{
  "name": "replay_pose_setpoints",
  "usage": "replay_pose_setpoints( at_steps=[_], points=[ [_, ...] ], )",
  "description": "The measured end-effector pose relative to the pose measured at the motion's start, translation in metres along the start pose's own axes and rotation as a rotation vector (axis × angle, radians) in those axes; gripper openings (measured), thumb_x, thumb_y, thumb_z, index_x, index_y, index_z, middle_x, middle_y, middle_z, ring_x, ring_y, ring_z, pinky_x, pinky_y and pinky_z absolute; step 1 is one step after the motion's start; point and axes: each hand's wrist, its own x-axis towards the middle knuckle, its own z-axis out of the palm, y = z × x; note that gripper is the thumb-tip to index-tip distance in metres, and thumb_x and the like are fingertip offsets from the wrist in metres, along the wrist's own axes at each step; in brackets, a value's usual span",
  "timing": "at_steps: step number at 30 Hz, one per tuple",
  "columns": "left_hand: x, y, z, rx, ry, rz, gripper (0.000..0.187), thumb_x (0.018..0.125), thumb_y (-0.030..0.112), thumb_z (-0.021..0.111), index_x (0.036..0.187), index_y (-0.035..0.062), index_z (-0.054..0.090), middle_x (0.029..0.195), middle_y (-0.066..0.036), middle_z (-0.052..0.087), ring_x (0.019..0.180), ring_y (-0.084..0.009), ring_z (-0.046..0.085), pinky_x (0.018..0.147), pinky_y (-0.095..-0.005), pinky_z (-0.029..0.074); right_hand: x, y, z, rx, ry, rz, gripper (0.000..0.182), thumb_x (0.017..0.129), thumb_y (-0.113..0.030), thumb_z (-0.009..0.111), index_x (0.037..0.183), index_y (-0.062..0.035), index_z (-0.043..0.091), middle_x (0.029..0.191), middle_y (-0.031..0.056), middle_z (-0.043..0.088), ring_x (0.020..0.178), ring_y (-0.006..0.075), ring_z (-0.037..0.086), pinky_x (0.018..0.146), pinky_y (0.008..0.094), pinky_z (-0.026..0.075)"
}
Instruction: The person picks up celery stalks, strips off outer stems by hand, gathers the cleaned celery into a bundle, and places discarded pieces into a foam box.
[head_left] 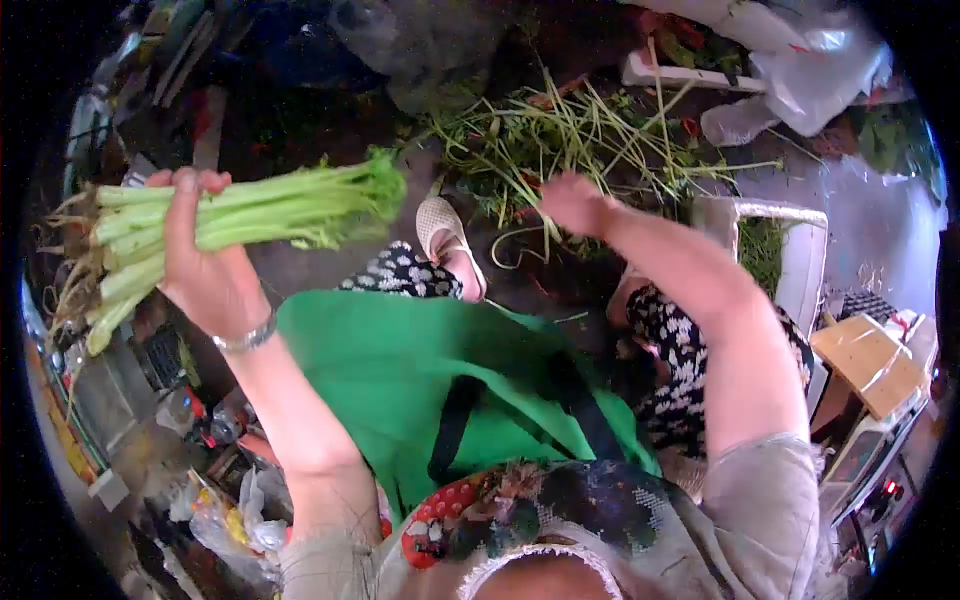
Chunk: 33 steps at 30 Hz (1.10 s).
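My left hand [205, 275] is wrapped around a thick bunch of celery [270, 208], lifted at the left. Its pale stalks lie nearly level; brown stringy roots [70, 270] spread at the left end, and short leafy green tops [385, 190] are at the right end. My right hand [577, 204] is held at centre right, slightly blurred, with its fingers curled in. It is over the near edge of a heap of loose thin green stems and leaves [600, 130] on the floor. Whatever lies within its fingers is hidden.
A green apron [400, 350] covers my lap, and a light shoe [447, 235] stands beside the stem heap. To the right are a white foam box [815, 250] with greens inside and a wooden board [870, 365]. Plastic bags [240, 510] lie at lower left.
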Motion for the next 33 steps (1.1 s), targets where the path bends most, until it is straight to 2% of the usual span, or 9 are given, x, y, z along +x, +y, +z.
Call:
replay_pose_setpoints(
  at_steps=[5,8,10,16,19,21,26,29,33],
  points=[
    [-0.011,-0.003,-0.001,0.389,-0.071,0.063,0.022,0.088,-0.001,0.051,0.109,-0.0026,0.046,0.092,-0.009,0.054,0.080,-0.0177,0.054,0.082,-0.0356,0.046,0.051,-0.021,0.105,-0.210,0.240,-0.199,0.018,0.077,-0.018,0.058,0.090,-0.0127,0.068,0.121,0.0071,0.053,0.122,0.0257,0.044,0.107,0.0486,0.026],
    [-0.006,-0.006,-0.007,-0.092,-0.105,-0.173,0.025,0.086,-0.003,0.051,0.110,-0.0019,0.044,0.088,-0.008,0.051,0.082,-0.0178,0.051,0.083,-0.0358,0.044,0.042,-0.015,0.120,-0.274,0.345,-0.068,0.028,0.078,-0.021,0.057,0.104,-0.0137,0.066,0.129,0.0060,0.050,0.127,0.0284,0.039,0.105,0.0480,0.028],
    [-0.012,-0.006,0.000,-0.008,-0.115,-0.132,0.025,0.085,-0.004,0.052,0.109,-0.0018,0.045,0.090,-0.009,0.052,0.081,-0.0182,0.052,0.081,-0.0360,0.045,0.041,-0.010,0.122,-0.232,0.358,-0.009,0.030,0.075,-0.019,0.060,0.103,-0.0135,0.066,0.123,0.0059,0.054,0.125,0.0285,0.041,0.101,0.0443,0.032],
    [-0.028,-0.002,0.026,0.050,-0.132,-0.076,0.036,0.077,-0.007,0.065,0.111,-0.0016,0.052,0.099,-0.010,0.058,0.085,-0.0177,0.058,0.072,-0.0310,0.051,0.021,0.055,0.051,0.351,0.192,-0.087,0.019,0.080,-0.013,0.059,0.098,-0.0121,0.065,0.108,0.0081,0.060,0.104,0.0263,0.056,0.089,0.0374,0.047],
    [-0.029,-0.010,0.028,-0.075,-0.208,-0.095,0.039,0.075,-0.010,0.067,0.110,0.0009,0.055,0.100,-0.009,0.060,0.086,-0.0158,0.060,0.067,-0.0294,0.054,-0.059,0.066,-0.068,0.845,0.169,-0.055,0.022,0.076,-0.014,0.067,0.096,-0.0062,0.066,0.097,0.0093,0.066,0.091,0.0212,0.061,0.080,0.0327,0.048],
    [-0.031,-0.008,0.035,-0.117,-0.203,-0.124,0.039,0.074,-0.009,0.069,0.109,0.0007,0.055,0.099,-0.008,0.060,0.084,-0.0149,0.060,0.067,-0.0287,0.054,-0.089,0.072,-0.091,0.949,0.548,0.001,0.023,0.081,-0.017,0.069,0.099,-0.0039,0.066,0.087,0.0057,0.067,0.080,0.0170,0.061,0.076,0.0307,0.047],
    [-0.045,-0.020,0.066,-0.217,-0.319,-0.193,0.038,0.073,-0.006,0.070,0.107,0.0033,0.056,0.097,-0.006,0.062,0.081,-0.0164,0.061,0.070,-0.0293,0.053,-0.187,0.015,-0.209,1.390,0.872,0.245,0.025,0.086,-0.024,0.066,0.103,-0.0066,0.060,0.075,-0.0048,0.059,0.057,0.0013,0.052,0.047,0.0171,0.034],
    [-0.074,-0.013,0.097,-0.254,-0.404,-0.229,0.038,0.072,-0.004,0.072,0.107,0.0038,0.058,0.097,-0.005,0.063,0.086,-0.0156,0.061,0.075,-0.0293,0.053,-0.219,-0.016,-0.217,1.400,1.009,0.359,0.026,0.084,-0.022,0.068,0.097,-0.0021,0.060,0.081,0.0015,0.064,0.058,0.0069,0.055,0.050,0.0211,0.039],
    [-0.108,-0.002,0.121,-0.314,-0.736,-0.347,0.039,0.074,-0.001,0.073,0.109,0.0053,0.058,0.101,-0.002,0.062,0.093,-0.0138,0.060,0.084,-0.0288,0.049,-0.218,-0.036,-0.191,1.639,1.073,0.138,0.030,0.084,-0.021,0.066,0.104,-0.0011,0.056,0.084,0.0042,0.065,0.063,0.0114,0.060,0.051,0.0219,0.042]
  ],
)
